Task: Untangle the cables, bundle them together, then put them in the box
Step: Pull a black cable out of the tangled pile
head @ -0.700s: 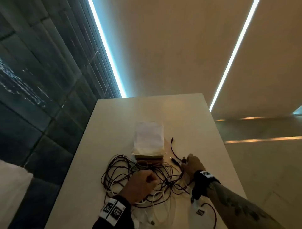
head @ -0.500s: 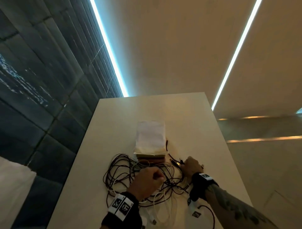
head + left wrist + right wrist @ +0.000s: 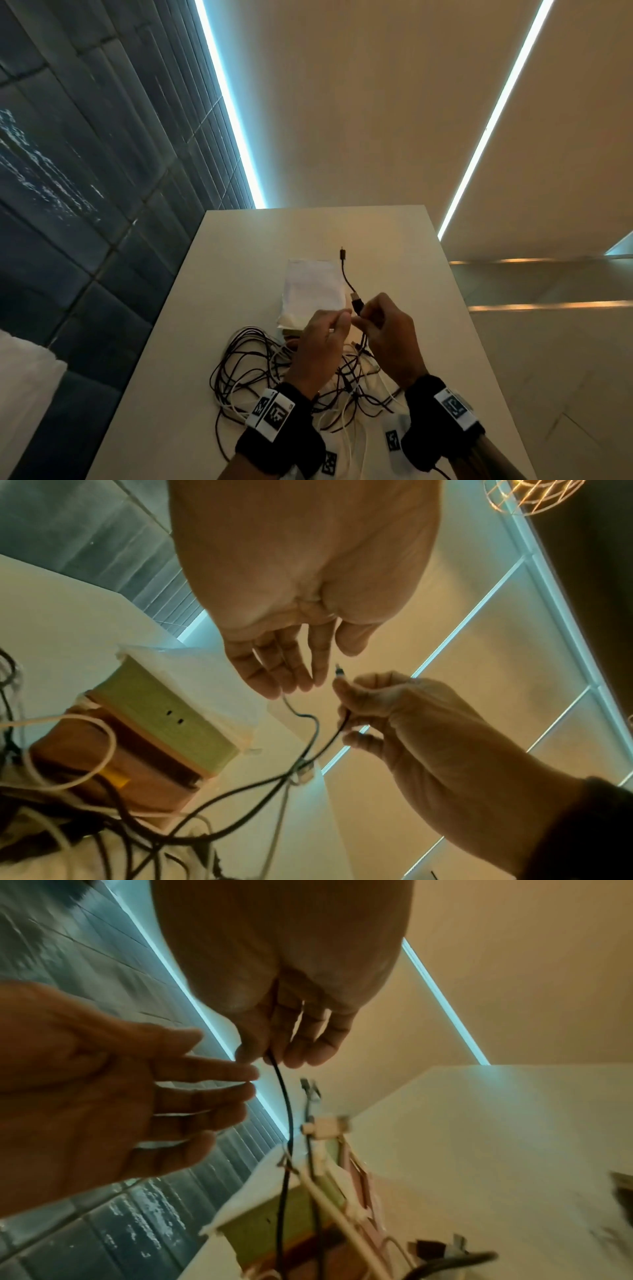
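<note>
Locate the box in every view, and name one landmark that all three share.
Head: the box is at centre, its white top showing.
Left wrist: the box is at lower left, its green side facing the camera.
Right wrist: the box is at bottom centre, behind hanging cables.
Shared landmark: the black cable pinched by the right hand.

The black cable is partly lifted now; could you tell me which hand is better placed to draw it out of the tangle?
Probably the right hand: it already pinches the black cable near its plug. The left hand has straight fingers beside it, holding nothing, free to steady the tangle.
</note>
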`<state>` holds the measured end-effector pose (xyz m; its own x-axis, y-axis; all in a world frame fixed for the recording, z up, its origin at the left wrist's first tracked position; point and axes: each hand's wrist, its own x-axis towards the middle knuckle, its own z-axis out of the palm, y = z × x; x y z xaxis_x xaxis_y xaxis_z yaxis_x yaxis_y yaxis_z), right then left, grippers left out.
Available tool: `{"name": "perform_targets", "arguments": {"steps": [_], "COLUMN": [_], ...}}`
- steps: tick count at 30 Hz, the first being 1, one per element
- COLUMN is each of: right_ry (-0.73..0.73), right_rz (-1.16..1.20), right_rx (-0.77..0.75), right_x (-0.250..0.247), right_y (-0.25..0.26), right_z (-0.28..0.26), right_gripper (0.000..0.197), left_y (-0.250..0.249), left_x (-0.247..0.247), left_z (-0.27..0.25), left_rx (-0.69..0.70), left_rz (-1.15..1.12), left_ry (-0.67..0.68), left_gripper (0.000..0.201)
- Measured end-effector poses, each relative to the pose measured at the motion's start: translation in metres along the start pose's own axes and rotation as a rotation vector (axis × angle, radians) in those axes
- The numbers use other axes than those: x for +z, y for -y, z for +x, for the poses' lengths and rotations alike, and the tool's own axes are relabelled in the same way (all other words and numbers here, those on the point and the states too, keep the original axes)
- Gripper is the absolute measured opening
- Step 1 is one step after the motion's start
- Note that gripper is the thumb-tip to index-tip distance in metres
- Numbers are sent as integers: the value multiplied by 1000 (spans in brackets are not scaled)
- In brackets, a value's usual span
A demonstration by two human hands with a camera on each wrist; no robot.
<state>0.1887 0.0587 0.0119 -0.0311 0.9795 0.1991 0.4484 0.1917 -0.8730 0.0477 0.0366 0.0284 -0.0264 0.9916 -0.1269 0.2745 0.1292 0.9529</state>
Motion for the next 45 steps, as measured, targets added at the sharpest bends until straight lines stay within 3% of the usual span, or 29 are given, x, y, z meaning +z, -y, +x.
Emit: {"name": "perform_targets", "arguments": {"steps": [3,7,9,12,16,19,24,27,33,40,45], "right_ry": [63,103,153,220,235,264,351,361,403,491,518], "right_rz": [132,349,516,609,699,684,546,452,269,244,218], "right_rx": [-30,111,185,155,94,94,35,31,24,-20,64], "right_x": [1,4,5,7,13,15,20,27,40,48,48], "right_y": [20,31,37,45,51,51,34,16,-2,1,-18], "right_z": [0,-3,-6,-12,-18,-21,-28,-34,-36,-33,-39], "right_gripper": [19,21,22,12,12,16,28,26,28,26,24], "left_y": [-11,-28,-35,-38,-35,-40,-65,-72,-69,-79,-81], "left_x": [-1,-6,-9,-15,-17,-23,-52,-69,-73,-97,-118], "left_z": [0,-5,-8,-11,-19,-22,-20,-19,-35,-43,-48], "left_rx": [-9,-60,-62,-42,-54,-23,64,93,44,158,224], "left_rz": [-71,-266,-310,-414,-450,-466,-795,-882,-940,-953,-967], "left_ry": [-14,-67,-69,-85,51,30,-130,-134,-105,-215,-239], "left_gripper": [40,24,28,38,54,57,43,39,24,18,19]}}
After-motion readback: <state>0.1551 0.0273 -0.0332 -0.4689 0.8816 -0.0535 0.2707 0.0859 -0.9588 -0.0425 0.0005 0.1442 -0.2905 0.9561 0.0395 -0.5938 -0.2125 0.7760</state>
